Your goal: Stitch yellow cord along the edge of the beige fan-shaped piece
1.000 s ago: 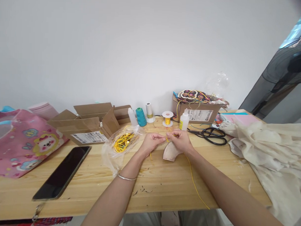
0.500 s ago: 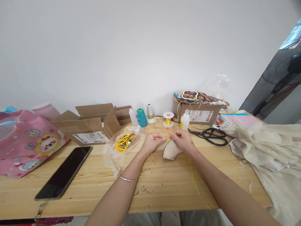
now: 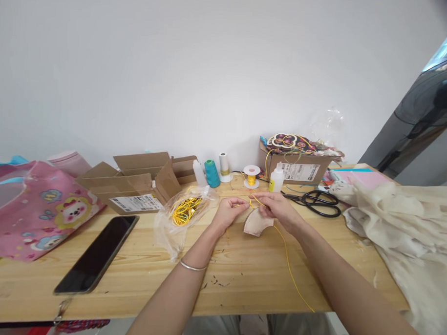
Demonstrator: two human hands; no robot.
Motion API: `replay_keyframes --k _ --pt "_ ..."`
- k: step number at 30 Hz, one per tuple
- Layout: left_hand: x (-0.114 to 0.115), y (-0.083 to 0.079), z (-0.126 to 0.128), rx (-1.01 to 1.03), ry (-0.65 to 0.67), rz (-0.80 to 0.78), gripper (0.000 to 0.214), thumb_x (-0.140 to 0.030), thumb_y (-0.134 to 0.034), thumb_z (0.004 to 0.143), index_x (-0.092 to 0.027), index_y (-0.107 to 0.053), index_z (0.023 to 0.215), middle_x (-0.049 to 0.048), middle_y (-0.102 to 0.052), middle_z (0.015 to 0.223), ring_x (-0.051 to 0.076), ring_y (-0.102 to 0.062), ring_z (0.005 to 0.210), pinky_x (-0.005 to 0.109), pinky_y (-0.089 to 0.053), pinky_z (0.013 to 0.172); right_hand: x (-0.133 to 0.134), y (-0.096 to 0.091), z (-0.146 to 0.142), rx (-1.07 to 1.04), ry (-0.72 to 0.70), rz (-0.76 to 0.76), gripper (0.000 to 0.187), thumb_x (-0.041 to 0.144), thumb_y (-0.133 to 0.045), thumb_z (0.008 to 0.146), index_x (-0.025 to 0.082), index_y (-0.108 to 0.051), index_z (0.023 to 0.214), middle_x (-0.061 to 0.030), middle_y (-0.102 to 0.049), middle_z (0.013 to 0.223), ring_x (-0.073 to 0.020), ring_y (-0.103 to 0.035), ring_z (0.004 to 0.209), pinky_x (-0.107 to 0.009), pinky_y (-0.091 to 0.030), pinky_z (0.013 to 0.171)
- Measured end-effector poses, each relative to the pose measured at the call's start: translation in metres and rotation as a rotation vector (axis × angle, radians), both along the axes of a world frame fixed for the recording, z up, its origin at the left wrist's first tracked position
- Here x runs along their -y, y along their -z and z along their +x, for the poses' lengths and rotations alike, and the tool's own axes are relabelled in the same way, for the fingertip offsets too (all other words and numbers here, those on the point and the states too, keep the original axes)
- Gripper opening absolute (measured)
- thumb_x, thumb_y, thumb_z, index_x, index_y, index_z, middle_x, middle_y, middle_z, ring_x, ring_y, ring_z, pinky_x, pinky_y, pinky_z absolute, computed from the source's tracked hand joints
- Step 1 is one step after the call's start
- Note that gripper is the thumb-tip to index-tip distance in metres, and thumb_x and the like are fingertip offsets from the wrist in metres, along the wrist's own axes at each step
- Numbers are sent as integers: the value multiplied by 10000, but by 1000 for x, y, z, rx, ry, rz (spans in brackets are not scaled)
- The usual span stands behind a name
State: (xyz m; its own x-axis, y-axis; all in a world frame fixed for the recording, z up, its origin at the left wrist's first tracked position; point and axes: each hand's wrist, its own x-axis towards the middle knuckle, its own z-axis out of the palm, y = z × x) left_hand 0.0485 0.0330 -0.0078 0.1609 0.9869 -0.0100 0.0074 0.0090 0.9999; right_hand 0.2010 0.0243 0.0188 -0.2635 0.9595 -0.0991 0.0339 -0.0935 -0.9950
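My left hand (image 3: 227, 212) and my right hand (image 3: 279, 207) are close together over the middle of the wooden table (image 3: 241, 280). Both pinch a thin yellow cord (image 3: 289, 270) between fingertips. The cord trails from my hands toward the table's front edge. A beige curved fabric piece (image 3: 254, 222) lies under my right hand, which also touches it. A silver bangle (image 3: 192, 267) is on my left wrist.
A clear bag of yellow cord (image 3: 181, 212) lies left of my hands, a phone (image 3: 98, 253) further left. Cardboard boxes (image 3: 135, 184), thread spools (image 3: 210, 173), glue bottles (image 3: 276, 178), black scissors (image 3: 317, 200), cream cloth (image 3: 408, 232) and a pink bag (image 3: 35, 210) surround them.
My hands have stayed at the same spot; the right fingers shifted slightly along the yellow cord. The camera view moved a little.
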Motion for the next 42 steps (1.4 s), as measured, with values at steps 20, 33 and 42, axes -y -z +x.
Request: replay_keyframes --k 20,33,42 --pt "3 -2 -1 80 87 -124 290 -363 -670 532 -121 -574 660 -73 -386 433 10 -236 360 195 -94 389 -6 20 -2 828 162 753 127 273 -552 679 255 -661 743 3 -653 702 -125 -542 597 -221 -335 509" --pt "0 2 -4 17 2 -48 327 -383 -686 505 -120 -641 694 -21 -523 489 23 -285 397 186 -154 398 -9 22 -2 774 179 901 99 257 -559 694 209 -646 689 -27 -593 727 -151 -506 743 -254 -385 650" --pt "-1 1 -3 59 -61 -68 302 -357 -708 470 -135 -658 668 -28 -529 476 27 -307 408 184 -193 408 -10 23 -2 771 158 960 110 264 -552 705 206 -645 690 -35 -592 732 -152 -508 735 -259 -386 649"
